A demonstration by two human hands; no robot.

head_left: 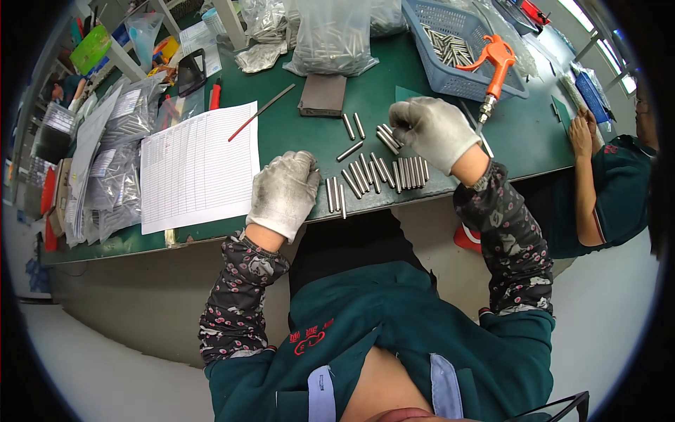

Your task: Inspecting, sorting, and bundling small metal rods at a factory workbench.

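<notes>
Short, shiny metal pins [365,171] lie in loose rows along the near part of the green table [302,133], with a few more scattered behind them. My left hand [283,193], in a whitish work glove, rests at the left end of the rows between the pins and a printed sheet. Its fingers are curled in, and whatever they hold is hidden. Gloved the same way, my right hand [432,130] is bent over the table beside a small group of pins [387,139]. Those fingers are closed too, their tips turned down out of sight.
A brown-grey block [323,95] stands before a clear bag of pins [329,35]. At the back right, a blue basket [485,83] holds pins, with an orange air gun [496,60] on its rim. The printed sheet [200,169] bears a pencil [261,112]. A co-worker [608,190] sits at right.
</notes>
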